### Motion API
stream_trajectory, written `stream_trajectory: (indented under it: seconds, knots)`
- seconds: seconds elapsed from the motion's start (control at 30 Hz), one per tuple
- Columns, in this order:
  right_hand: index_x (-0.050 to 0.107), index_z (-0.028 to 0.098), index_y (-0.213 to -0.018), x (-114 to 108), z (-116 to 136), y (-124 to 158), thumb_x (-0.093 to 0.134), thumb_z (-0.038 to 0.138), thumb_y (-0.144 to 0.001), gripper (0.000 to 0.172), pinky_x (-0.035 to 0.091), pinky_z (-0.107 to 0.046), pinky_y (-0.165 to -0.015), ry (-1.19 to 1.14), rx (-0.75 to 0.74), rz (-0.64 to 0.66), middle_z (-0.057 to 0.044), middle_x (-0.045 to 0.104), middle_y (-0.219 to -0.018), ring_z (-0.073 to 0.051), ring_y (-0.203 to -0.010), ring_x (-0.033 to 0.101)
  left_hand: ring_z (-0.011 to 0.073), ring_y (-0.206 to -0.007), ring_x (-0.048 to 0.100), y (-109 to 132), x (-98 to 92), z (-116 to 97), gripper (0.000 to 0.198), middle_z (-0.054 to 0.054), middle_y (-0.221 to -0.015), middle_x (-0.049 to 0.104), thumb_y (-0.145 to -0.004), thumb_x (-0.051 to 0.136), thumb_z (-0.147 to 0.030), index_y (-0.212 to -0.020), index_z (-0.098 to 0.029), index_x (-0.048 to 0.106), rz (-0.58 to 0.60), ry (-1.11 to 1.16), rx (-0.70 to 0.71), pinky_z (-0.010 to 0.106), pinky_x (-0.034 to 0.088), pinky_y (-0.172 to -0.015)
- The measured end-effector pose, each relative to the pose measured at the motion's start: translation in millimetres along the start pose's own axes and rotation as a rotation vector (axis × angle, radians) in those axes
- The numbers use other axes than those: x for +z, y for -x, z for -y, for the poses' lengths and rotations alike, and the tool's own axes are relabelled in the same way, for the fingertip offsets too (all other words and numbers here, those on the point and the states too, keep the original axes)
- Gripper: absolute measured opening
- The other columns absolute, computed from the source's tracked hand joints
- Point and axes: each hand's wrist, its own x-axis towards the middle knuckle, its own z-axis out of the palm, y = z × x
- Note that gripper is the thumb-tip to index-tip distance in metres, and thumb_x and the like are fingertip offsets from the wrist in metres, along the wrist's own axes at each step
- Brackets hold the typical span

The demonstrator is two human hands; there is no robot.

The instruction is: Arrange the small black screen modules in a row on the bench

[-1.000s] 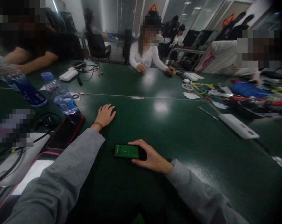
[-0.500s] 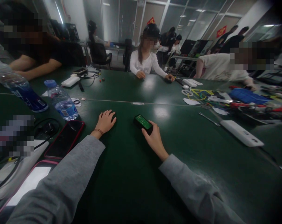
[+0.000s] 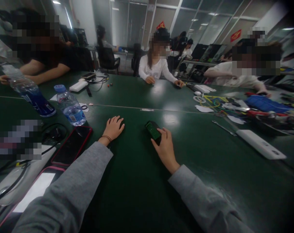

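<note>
A small black box-shaped device (image 3: pixel 152 130) with a green circuit board on one face is gripped at its right end by my right hand (image 3: pixel 166 150), thumb on the near side and fingers on the far side. It is tilted, one side facing me, over the dark green table (image 3: pixel 137 181). To the left, my left hand (image 3: pixel 113 127) rests palm down on the table with its fingers spread, holding nothing. A phone with a red edge (image 3: pixel 72 145) lies left of that hand, near a water bottle with a blue cap (image 3: pixel 71 108).
Another bottle (image 3: pixel 37 95) stands at the far left, above cables and a white-topped device. On the right lie a wrench (image 3: pixel 224 128), a white power strip (image 3: pixel 261 144) and a pile of cables with a blue item (image 3: pixel 268 104). Several people sit across the table.
My right hand has turned the black device, so its board now faces more toward me and its side shows behind. The whole view has shifted slightly. My left hand stays flat.
</note>
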Motion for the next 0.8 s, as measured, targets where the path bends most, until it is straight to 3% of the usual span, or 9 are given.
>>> stream_trajectory:
  seconds: [0.23,0.5,0.57,0.67,0.8]
  knots:
    - [0.049,0.019,-0.145,1.9,2.7,-1.4,0.056,0.057,-0.102,0.058,0.053,-0.066,-0.106,-0.04,0.015,0.053,-0.022,0.045,-0.146,-0.042,-0.131,0.054,0.0317,-0.152,0.042,1.0,-1.8,-0.8,0.051,0.013,-0.162,0.049,-0.108,0.038,-0.044,-0.151,-0.022,0.053,-0.013,0.003,0.001,0.057,0.033,-0.126]
    - [0.05,0.008,-0.145,6.0,0.2,-11.1,0.059,0.042,-0.094,0.062,0.06,-0.062,-0.095,-0.109,0.094,0.06,-0.023,0.067,-0.124,-0.039,-0.106,0.071,0.0324,-0.152,0.041,1.6,-1.2,0.0,0.054,0.014,-0.162,0.048,-0.108,0.037,-0.045,-0.153,-0.019,0.052,-0.006,0.005,0.007,0.057,0.032,-0.126]
    - [0.047,0.008,-0.149,5.8,3.6,-11.1,0.056,0.034,-0.095,0.06,0.057,-0.065,-0.102,-0.056,0.045,0.05,-0.024,0.062,-0.137,-0.041,-0.12,0.066,0.0324,-0.152,0.041,1.6,-1.7,-0.8,0.052,0.014,-0.162,0.048,-0.108,0.038,-0.044,-0.152,-0.02,0.053,-0.012,-0.002,-0.002,0.057,0.032,-0.126]
    - [0.042,0.011,-0.155,4.1,12.5,-9.0,0.047,0.018,-0.095,0.061,0.045,-0.067,-0.116,0.038,-0.123,0.07,-0.022,0.042,-0.16,-0.04,-0.146,0.045,0.0318,-0.152,0.041,1.8,-3.5,-2.5,0.052,0.013,-0.163,0.048,-0.108,0.038,-0.044,-0.152,-0.022,0.053,-0.006,0.0,-0.01,0.057,0.032,-0.126]
    - [0.04,0.014,-0.159,3.3,26.7,-5.3,0.041,0.014,-0.1,0.059,0.039,-0.068,-0.121,0.082,-0.225,0.129,-0.018,0.037,-0.165,-0.037,-0.153,0.035,0.0315,-0.153,0.04,2.0,-5.0,-4.1,0.053,0.013,-0.163,0.047,-0.108,0.037,-0.045,-0.153,-0.021,0.052,0.016,0.001,-0.013,0.058,0.032,-0.127]
